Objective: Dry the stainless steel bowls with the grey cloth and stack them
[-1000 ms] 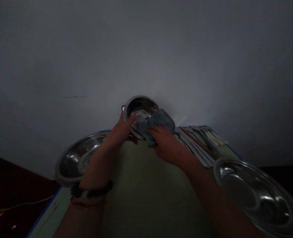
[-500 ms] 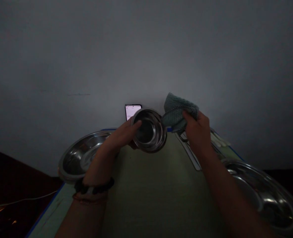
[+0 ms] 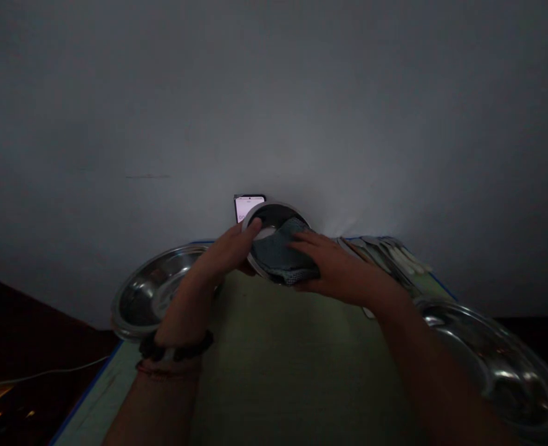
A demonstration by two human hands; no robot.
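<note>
My left hand (image 3: 236,248) is closed on the left side of a shiny metal bowl (image 3: 274,214), its thumb over the rim. The bowl is held above the table, tilted so that its inside faces me. A grey-green cloth (image 3: 278,251) lies in the bowl's mouth and covers much of its inside. My right hand (image 3: 322,260) presses the cloth against the bowl, with its fingers on top of the fabric. Part of the bowl's lower right rim is hidden by the cloth and this hand.
A large metal basin (image 3: 134,303) stands at the left, another basin (image 3: 524,371) at the right. Several long-handled utensils (image 3: 394,254) lie at the table's back right. Behind the bowl, a lit phone (image 3: 249,204) leans near the wall. The greenish table (image 3: 292,359) has blue edges.
My right hand has moved left and down, carrying the cloth from beside the bowl into its mouth. My left hand keeps its hold, and the bowl stays in nearly the same place.
</note>
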